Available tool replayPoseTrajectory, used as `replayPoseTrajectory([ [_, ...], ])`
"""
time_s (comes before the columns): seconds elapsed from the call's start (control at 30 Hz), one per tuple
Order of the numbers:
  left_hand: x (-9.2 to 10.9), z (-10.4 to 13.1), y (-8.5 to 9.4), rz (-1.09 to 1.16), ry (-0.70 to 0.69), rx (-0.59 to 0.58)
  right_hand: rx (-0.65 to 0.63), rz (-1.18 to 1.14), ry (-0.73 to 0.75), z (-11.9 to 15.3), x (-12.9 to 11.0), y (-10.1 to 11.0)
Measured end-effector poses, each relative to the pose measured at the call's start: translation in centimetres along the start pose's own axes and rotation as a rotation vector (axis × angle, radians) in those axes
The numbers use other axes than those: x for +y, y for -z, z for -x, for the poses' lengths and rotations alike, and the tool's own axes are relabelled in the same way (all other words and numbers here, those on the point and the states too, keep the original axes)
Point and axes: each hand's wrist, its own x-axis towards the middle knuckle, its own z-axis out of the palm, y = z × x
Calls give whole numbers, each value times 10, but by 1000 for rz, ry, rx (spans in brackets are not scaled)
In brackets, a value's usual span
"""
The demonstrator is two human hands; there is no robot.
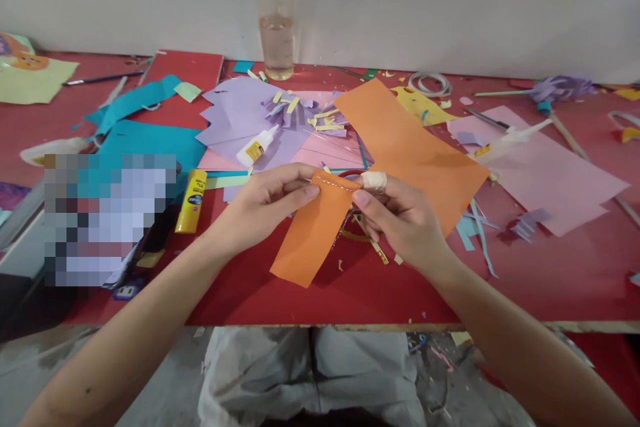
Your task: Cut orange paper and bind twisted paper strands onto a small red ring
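My left hand (277, 199) pinches the top left corner of an orange paper strip (313, 237) between thumb and forefinger. At the strip's other top corner, my right hand (395, 210) has its thumb and forefinger closed; one finger wears a pale bandage. A thin twisted, light-and-dark string (337, 184) lies across the strip near its top edge, and a length of it hangs down beside the strip below my right hand. The strip tilts down to the left above the red table (240, 293). Behind my right hand lies a larger orange sheet (420, 153).
A yellow glue stick (191, 203) and a small white glue bottle (257, 145) are left of centre. Purple paper (230, 110), pink paper (550, 167) and teal paper (150, 140) lie around. A clear bottle (277, 40) stands at the back wall. A blurred-out device (110, 227) is at left.
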Motion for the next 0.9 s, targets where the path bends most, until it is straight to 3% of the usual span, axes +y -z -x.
replayPoseTrajectory([
  [0.9, 1, 1, -1, 55, -49, -39, -30, 16, 72, 1, 3, -1],
])
